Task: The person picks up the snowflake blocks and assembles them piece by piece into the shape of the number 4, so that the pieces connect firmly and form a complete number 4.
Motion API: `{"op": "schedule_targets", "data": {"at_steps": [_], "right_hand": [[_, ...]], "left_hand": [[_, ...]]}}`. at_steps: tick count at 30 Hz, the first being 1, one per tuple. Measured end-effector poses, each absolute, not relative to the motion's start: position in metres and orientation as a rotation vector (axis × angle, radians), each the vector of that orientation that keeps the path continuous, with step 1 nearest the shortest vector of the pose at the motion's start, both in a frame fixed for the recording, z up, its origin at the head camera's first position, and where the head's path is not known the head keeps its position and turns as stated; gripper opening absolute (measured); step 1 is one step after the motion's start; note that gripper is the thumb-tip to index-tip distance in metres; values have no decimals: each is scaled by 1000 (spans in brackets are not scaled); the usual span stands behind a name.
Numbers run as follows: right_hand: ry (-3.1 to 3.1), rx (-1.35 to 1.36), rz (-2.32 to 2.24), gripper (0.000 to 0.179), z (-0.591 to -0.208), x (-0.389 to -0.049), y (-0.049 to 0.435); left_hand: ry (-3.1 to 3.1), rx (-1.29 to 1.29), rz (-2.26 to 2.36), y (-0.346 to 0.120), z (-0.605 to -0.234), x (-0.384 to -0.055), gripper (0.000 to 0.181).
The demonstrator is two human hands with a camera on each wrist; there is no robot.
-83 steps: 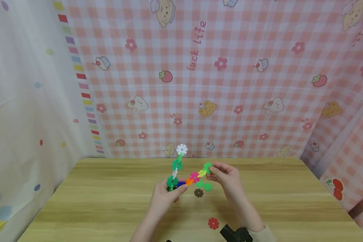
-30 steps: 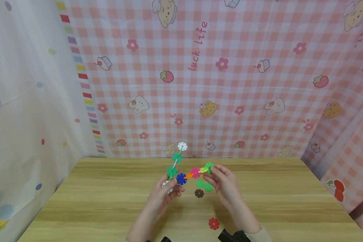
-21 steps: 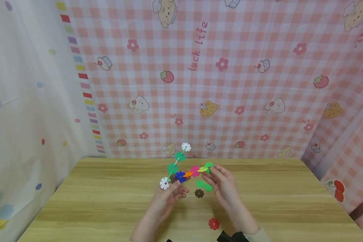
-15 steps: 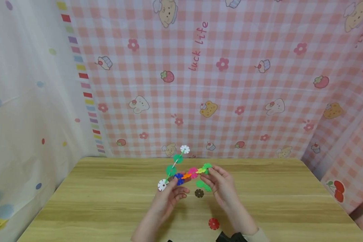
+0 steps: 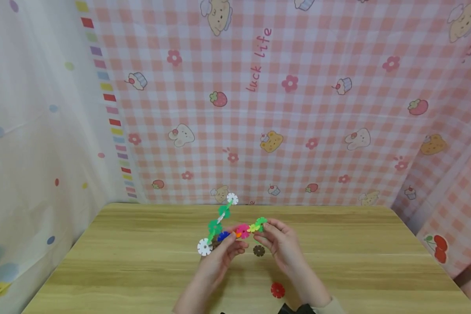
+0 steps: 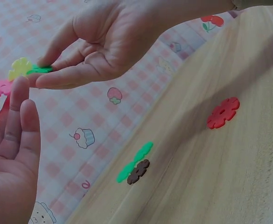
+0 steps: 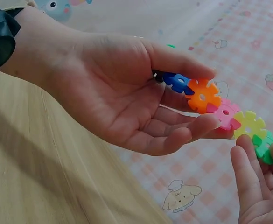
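Observation:
A chain of colourful plastic snowflake discs is held up over the table between both hands. My left hand (image 5: 218,258) grips it around the blue disc (image 5: 222,237) and orange disc (image 7: 202,91), thumb on top. My right hand (image 5: 285,246) pinches the bright green disc (image 7: 264,150) at the chain's right end. Between the hands run a pink disc (image 7: 226,108) and a yellow disc (image 7: 249,122). Left of my left hand, another arm of the chain slants up from a white disc (image 5: 201,245) through green discs (image 5: 215,227) to a second white disc (image 5: 232,196).
On the wooden table (image 5: 121,261) lie a brown disc (image 5: 256,252) and, nearer, a red disc (image 5: 274,292). Two joined green discs (image 6: 144,150) lie beside the brown one; my right hand hides them in the head view. A checked curtain (image 5: 298,117) hangs behind.
My left hand has shifted its grip along the chain towards the orange disc, and the lower white disc has come into view. Lately both hands and the chain have moved slightly left and down.

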State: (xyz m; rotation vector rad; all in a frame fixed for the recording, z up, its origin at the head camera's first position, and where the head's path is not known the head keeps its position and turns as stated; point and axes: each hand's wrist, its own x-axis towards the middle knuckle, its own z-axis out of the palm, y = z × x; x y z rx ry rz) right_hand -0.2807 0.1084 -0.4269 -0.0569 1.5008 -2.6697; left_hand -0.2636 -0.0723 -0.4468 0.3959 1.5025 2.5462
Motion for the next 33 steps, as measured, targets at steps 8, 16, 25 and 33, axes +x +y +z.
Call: {"op": "schedule_targets", "data": {"at_steps": [8,16,25,33], "right_hand": [[1554,-166,-2550,19,-431,-282,111],[1706,-211,-2315,18,-445,-275,137],[2259,-511,-1581,34,-475,-258,180],[2375,-780,-1299,35,-481,-251,183]], "left_hand": [[1513,395,2551,-76,-446,-265,37],[1520,390,2567,-76,-446,-265,38],[1573,412,2574,-78,-444,-266,28],[1646,402,2574,-79,-441,-264,24]]}}
